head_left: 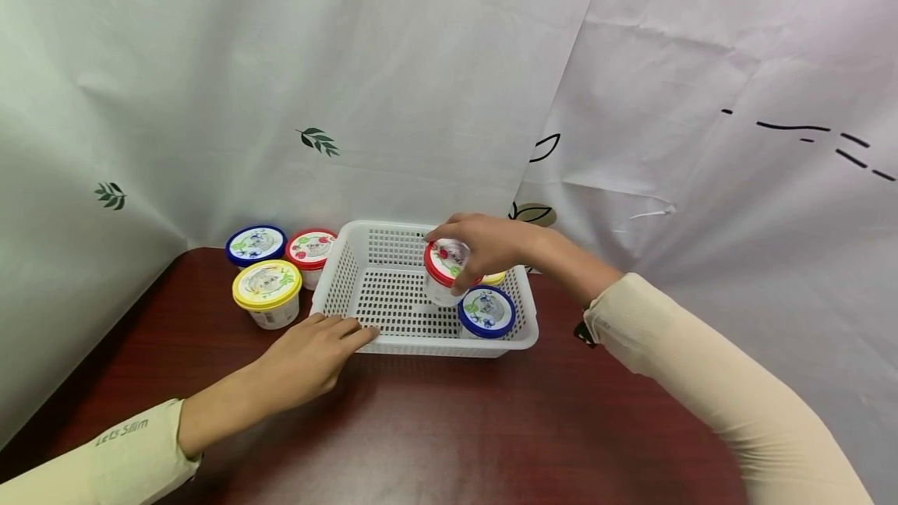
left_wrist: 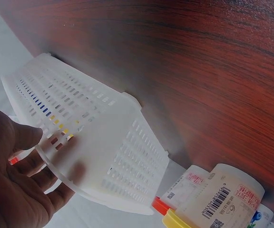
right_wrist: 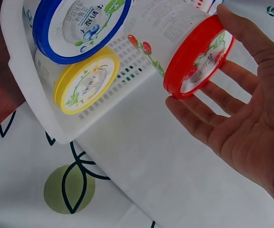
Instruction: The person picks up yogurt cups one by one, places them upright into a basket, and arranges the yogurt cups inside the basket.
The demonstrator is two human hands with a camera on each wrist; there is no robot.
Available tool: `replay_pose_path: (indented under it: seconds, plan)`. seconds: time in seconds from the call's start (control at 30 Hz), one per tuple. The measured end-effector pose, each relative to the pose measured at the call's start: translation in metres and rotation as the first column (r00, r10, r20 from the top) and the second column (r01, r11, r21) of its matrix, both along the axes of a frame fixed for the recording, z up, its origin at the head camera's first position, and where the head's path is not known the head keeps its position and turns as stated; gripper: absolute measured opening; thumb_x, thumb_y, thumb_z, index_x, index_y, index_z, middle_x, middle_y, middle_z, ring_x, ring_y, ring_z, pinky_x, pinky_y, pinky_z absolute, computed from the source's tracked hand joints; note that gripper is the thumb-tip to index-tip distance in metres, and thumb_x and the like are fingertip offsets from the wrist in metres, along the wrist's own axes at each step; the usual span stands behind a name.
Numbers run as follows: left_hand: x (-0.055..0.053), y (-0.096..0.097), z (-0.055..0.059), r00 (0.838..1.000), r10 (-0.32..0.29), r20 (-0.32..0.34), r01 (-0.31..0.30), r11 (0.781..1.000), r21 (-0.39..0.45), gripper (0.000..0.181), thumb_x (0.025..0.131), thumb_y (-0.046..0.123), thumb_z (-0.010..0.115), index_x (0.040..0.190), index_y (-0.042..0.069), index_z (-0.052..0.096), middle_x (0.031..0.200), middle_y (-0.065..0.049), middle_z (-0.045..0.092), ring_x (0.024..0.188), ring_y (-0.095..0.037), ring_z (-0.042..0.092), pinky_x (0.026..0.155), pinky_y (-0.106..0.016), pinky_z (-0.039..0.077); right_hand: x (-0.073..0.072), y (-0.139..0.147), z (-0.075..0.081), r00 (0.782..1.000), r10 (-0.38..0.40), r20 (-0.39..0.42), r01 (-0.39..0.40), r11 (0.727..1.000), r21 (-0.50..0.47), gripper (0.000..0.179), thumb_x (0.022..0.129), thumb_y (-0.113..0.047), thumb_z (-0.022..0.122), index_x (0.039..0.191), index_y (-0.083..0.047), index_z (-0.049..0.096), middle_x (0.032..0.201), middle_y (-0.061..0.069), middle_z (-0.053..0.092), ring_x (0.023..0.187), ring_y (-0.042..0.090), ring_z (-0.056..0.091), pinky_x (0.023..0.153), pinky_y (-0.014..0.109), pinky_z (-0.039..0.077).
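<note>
My right hand (head_left: 491,248) grips a white tub with a red lid (head_left: 440,263) by the lid's edge, over the right part of a white plastic basket (head_left: 449,347). In the right wrist view the thumb and fingers spread round the red rim. Close by in the basket are a blue-lidded tub (head_left: 487,312) and a yellow-lidded tub (right_wrist: 87,83), the latter mostly hidden in the head view. At the basket's near left corner, my left hand (head_left: 309,357) holds the rim, thumb outside and fingers over the inner side, as the left wrist view shows.
Left of the basket, a blue-lidded tub (head_left: 256,245), a red-lidded tub (head_left: 310,248) and a yellow-lidded tub (head_left: 267,287) stand grouped on the dark red wooden table (head_left: 491,427). A pale patterned cloth (head_left: 421,100) hangs behind the table.
</note>
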State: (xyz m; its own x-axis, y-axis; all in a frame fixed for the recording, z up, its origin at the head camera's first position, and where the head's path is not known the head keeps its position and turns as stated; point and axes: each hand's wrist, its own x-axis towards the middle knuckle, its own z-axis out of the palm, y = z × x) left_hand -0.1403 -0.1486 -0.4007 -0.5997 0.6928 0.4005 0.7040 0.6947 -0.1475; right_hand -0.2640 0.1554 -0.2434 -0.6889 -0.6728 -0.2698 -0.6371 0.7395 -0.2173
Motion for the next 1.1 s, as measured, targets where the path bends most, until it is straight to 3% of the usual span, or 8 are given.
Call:
replay_pose_path:
  seconds: [0.57,1.1]
  plan:
    - [0.001,0.000,0.001,1.000,0.011,0.020,-0.011,1.000,-0.008,0.049,0.087,0.001,0.083,0.135,0.012,0.077,0.118,-0.006,0.078,0.109,-0.028,0.078,0.095,-0.048,0.064,0.005,-0.024,-0.013,1.000,0.008,0.017,-0.008,1.000,-0.012,0.095,0.089,-0.035,0.096,0.171,-0.026,0.049,0.178,0.012,0.044,0.161,0.034,0.048,0.128,0.054,0.049]
    - [0.000,0.000,0.002,1.000,0.010,0.030,-0.009,1.000,-0.011,0.049,0.089,0.002,0.083,0.136,0.013,0.077,0.118,-0.006,0.078,0.108,-0.027,0.078,0.092,-0.046,0.064,0.007,-0.035,-0.039,0.999,0.034,0.022,-0.034,0.999,0.018,0.097,0.090,-0.035,0.096,0.173,-0.025,0.047,0.179,0.012,0.044,0.163,0.035,0.047,0.131,0.056,0.044]
